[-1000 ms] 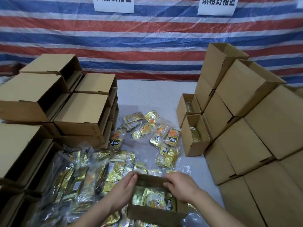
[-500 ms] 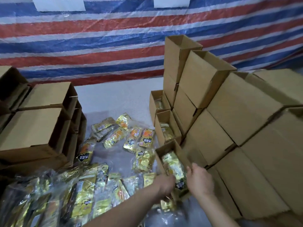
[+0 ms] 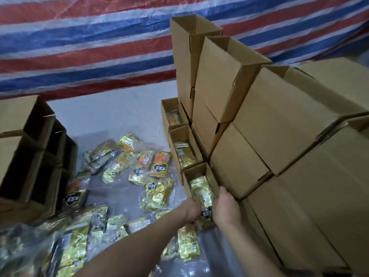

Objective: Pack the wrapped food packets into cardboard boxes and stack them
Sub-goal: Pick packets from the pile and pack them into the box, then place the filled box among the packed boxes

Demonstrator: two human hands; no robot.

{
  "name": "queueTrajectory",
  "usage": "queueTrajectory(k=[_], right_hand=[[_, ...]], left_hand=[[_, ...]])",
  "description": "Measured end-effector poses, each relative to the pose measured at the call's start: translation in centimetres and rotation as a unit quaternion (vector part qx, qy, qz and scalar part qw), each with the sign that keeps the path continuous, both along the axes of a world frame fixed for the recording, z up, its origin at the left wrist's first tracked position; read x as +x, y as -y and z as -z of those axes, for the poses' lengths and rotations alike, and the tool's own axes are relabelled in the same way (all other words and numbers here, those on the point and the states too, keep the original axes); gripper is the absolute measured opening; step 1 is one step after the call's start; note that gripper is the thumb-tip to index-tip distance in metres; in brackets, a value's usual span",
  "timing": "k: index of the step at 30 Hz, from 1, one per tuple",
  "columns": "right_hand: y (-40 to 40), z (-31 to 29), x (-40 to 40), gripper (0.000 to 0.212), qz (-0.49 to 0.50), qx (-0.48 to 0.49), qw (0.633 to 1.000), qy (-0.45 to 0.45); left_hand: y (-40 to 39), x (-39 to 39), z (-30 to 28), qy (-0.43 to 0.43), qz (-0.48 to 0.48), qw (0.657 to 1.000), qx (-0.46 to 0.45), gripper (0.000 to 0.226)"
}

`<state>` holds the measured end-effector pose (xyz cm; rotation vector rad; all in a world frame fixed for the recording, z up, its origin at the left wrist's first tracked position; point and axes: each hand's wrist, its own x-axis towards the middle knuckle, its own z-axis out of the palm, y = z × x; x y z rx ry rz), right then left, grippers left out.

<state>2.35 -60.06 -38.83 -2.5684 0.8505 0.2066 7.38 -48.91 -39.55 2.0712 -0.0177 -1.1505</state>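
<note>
While the filled cardboard box (image 3: 201,188) is gripped at its near end by the left hand (image 3: 191,210) and the right hand (image 3: 226,209), it is pressed against a tall stack of closed boxes (image 3: 279,136) on its right. Two more open filled boxes (image 3: 184,150) are lined up just beyond it. Loose gold foil packets (image 3: 139,166) are strewn over clear plastic to the left, beside dark empty boxes (image 3: 30,156). The fingertips are hidden behind the box walls; the packet print is blurred. A striped tarpaulin (image 3: 89,47) is hung behind.
</note>
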Motion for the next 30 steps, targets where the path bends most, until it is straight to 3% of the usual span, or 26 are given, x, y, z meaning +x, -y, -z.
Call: queueTrajectory(k=[3,7,11,14,16,19,26,30], right_hand=[[0.4,0.3,0.8,0.022,-0.003,0.0,1.0,0.006],[0.9,0.4,0.6,0.018,-0.009,0.002,1.0,0.024],[-0.1,-0.7,-0.3,0.023,-0.037,-0.024,0.989,0.144],[-2.1,-1.9,0.0,0.027,-0.091,-0.033,0.968,0.232],[-4.1,-2.7,0.6,0.028,-0.135,0.018,0.957,0.258],[-7.7,-4.0,1.7,0.024,-0.169,0.129,0.948,0.237],[-15.7,-5.3,2.9,0.012,-0.257,0.193,0.934,0.156],[-19.6,-5.3,2.6,0.031,-0.294,0.208,0.927,0.103]], left_hand=[[0.3,0.3,0.0,-0.013,-0.003,1.0,-0.025,0.044],[-0.4,0.3,-0.4,-0.023,0.024,0.999,-0.027,0.056],[-3.7,1.3,-1.2,0.007,0.045,0.998,-0.033,0.064],[-7.3,2.4,-2.4,0.062,0.017,0.997,-0.033,0.049],[-10.1,2.8,-3.5,0.097,-0.013,0.995,-0.028,0.04],[-14.8,2.5,-5.4,0.142,-0.051,0.988,-0.04,0.031],[-25.2,-1.2,-7.9,0.186,-0.184,0.965,-0.026,0.034],[-29.7,-4.0,-8.1,0.198,-0.2,0.96,-0.005,0.038]])
